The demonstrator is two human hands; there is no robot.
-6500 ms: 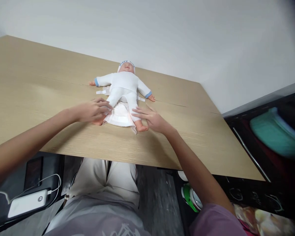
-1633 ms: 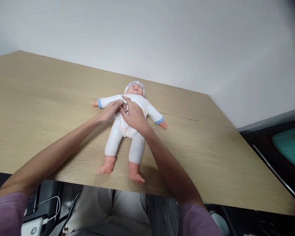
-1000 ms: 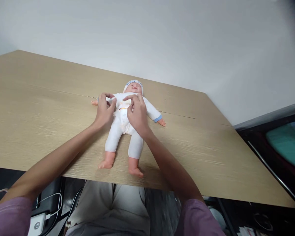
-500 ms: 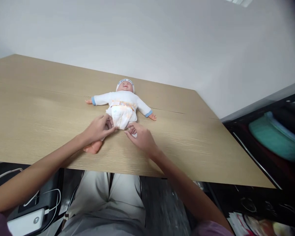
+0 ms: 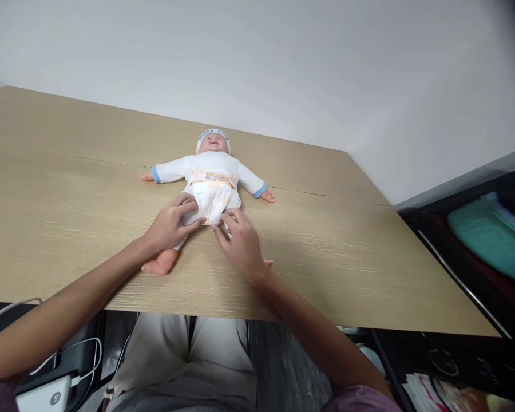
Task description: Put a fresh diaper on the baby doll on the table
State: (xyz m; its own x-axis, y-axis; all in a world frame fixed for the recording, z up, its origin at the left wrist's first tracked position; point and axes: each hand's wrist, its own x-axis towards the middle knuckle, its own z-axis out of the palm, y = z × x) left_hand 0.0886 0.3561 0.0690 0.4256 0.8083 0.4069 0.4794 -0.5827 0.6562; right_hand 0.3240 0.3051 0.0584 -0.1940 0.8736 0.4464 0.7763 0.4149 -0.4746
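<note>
A baby doll (image 5: 214,162) in a white top with blue cuffs and a lettered white cap lies on its back, arms spread. Round its hips is a white diaper (image 5: 210,200) with an orange patterned waistband. My left hand (image 5: 174,223) pinches the diaper's edge at the leg on the left, thumb and fingers close together. On the other side my right hand (image 5: 239,237) has its fingers curled on the diaper's edge at the right leg. One doll foot (image 5: 161,263) shows beyond my left wrist; the other is mostly behind my right wrist.
The doll lies on a wooden table (image 5: 335,252) set against a pale wall (image 5: 257,68). A green object (image 5: 493,234) sits on a dark surface to the right. Below the table's front edge, at the left, is a white device (image 5: 45,395) with a cable.
My right hand has moved slightly left and up along the diaper's leg edge, its fingers shifting. My left hand stays at the left leg edge. The whole view has tilted a little.
</note>
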